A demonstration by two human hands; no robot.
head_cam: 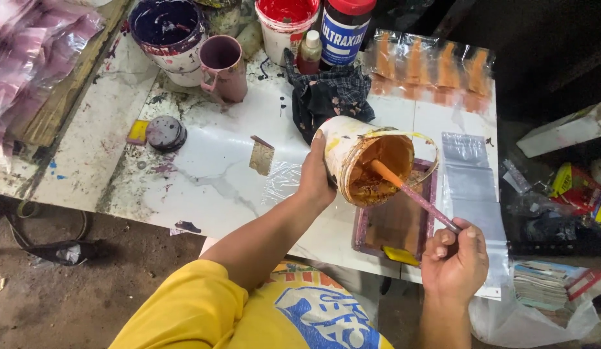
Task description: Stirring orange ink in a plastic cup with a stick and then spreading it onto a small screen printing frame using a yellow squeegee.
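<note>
The white plastic paint tub (pixel 352 152) looks smeared and matt, its inside coated in wet, glossy orange paint. The thin stirring stick (pixel 413 196) is paint-crusted. The white marble-patterned tabletop (pixel 210 181) shines smooth though stained; the purple wooden-framed screen (pixel 397 223) appears dull; the dark checked cloth rag (pixel 329 97) is crumpled.

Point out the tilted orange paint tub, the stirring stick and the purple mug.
orange paint tub (pixel 344 152), head view, on its stained white outer wall.
stirring stick (pixel 422 201), head view, on the shaft's middle, outside the tub.
purple mug (pixel 227 74), head view, on its side wall.
</note>
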